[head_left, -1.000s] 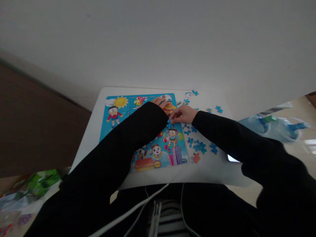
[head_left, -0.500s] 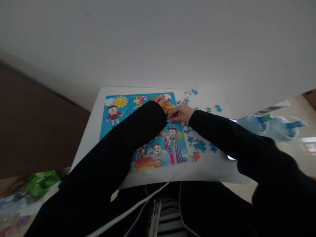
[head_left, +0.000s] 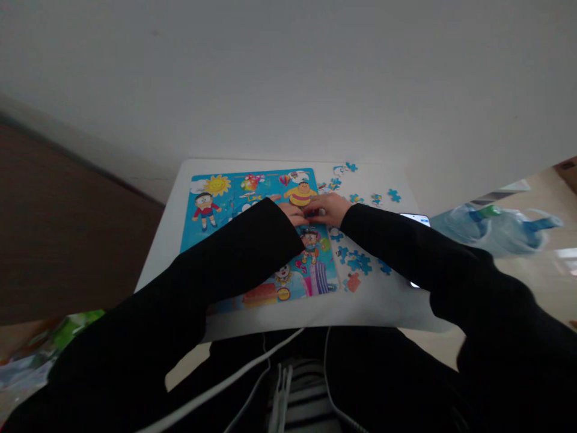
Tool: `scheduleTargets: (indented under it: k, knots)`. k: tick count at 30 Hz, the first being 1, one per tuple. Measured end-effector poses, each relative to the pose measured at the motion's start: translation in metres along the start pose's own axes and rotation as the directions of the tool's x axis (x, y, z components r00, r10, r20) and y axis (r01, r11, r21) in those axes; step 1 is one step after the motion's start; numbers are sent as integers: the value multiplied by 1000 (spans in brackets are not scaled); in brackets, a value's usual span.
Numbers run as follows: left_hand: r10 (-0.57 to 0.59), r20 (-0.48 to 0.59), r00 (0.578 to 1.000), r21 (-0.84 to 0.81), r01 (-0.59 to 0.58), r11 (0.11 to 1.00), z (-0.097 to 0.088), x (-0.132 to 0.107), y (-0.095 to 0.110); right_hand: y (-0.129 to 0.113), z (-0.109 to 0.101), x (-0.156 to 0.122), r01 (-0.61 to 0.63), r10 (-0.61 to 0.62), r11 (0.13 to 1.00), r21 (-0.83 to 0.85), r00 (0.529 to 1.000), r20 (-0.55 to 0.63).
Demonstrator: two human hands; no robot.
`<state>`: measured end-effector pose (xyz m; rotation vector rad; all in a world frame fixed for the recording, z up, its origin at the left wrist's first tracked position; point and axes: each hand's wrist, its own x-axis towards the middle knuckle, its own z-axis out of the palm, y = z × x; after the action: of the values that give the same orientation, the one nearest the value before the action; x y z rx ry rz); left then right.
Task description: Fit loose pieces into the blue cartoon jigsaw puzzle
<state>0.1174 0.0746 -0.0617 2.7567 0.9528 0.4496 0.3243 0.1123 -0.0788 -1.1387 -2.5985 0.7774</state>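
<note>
Left hand (head_left: 292,212): lying flat, fingers stretching rightward.
Right hand (head_left: 330,208): lying palm down, fingertips meeting the left's.
Arms: both reaching forward in black sleeves.

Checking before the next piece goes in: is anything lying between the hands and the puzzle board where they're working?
Nothing visible does. Both the left hand and the right hand rest directly on the puzzle board near its right edge. The loose pieces lie off to the right on the table, apart from that spot.
</note>
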Motion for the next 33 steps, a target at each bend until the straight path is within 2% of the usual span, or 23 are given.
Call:
scheduleTargets:
  k: [3,5,12,15,18,23,26,30,33]
  knots:
    - [-20,-1,1000,-3,20,1000,23,-19,1,1,1,-7,37,-37,999,18,999,-15]
    - [-30,-11,999,-6,30,1000,32,-26,-1,2,2,-11,33,-33,999,8,999,-16]
    - [73,-152,986,-13,-76,997,47,-29,-9,0,1,-11,-14,13,999,-35,1000,-22]
    - [79,-215,973,-8,-83,997,52,-29,-11,-5,2,-5,-18,17,997,-80,1000,-3]
    - [83,-267,960,0,-86,996,54,-28,-11,-9,2,1,-43,45,997,-57,998,40]
    - [103,-358,928,-10,-114,993,50,-24,-9,-13,-14,10,-109,97,987,120,990,102]
    - [116,-414,903,-24,-138,990,44,-23,-6,-16,-24,20,-29,10,995,98,981,193]
    - [131,-435,891,-17,-154,988,39,-24,-4,-22,-22,35,105,-111,994,37,934,339]
    - [125,-426,896,-10,-143,990,42,-25,-6,-21,-18,37,145,-135,989,-7,933,333]
